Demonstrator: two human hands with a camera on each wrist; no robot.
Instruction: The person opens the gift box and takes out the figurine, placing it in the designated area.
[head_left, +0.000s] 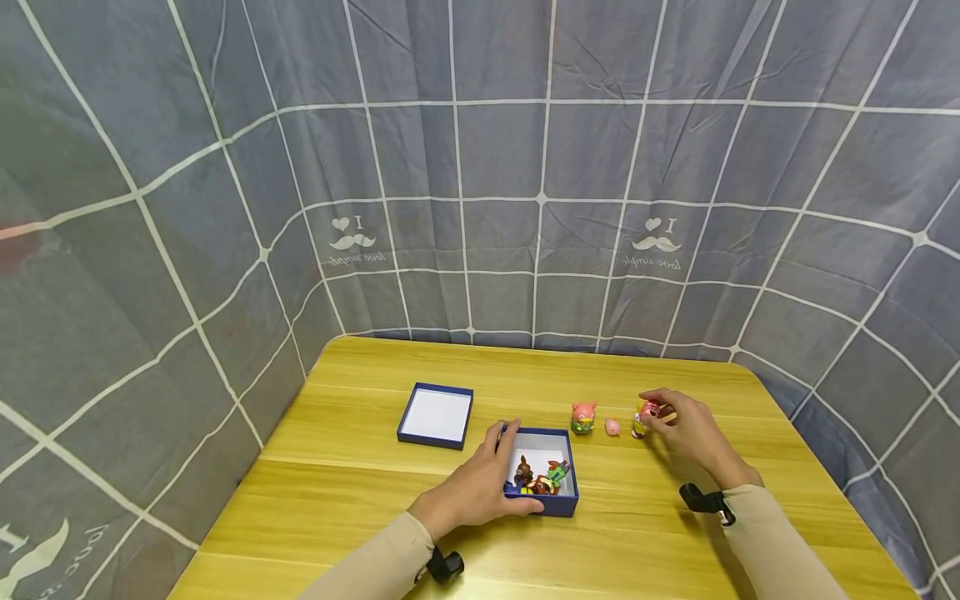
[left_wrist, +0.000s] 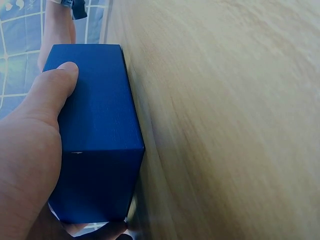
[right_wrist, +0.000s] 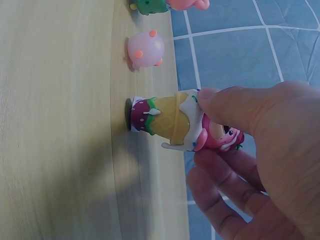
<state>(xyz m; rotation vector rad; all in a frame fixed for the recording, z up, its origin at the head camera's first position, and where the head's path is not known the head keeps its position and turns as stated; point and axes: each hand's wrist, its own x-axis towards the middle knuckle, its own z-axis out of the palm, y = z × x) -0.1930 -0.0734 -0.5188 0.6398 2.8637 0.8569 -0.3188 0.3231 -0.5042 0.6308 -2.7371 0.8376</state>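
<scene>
My left hand grips the left side of an open dark blue box, thumb along its front and fingers over the far side. Inside it lie several small figurines, brown, green and red. In the left wrist view, the thumb presses on the box's blue outer wall. At the right, my right hand pinches an ice-cream-cone figurine by its pink upper part between thumb and fingers. The figurine stands upright, its base right at the tabletop.
A round pink pig figurine sits just left of the cone figurine. Beyond it is a pink-headed figurine with a green body. The blue box lid, white inside, lies left of the box on the wooden table. A grey gridded curtain surrounds the table.
</scene>
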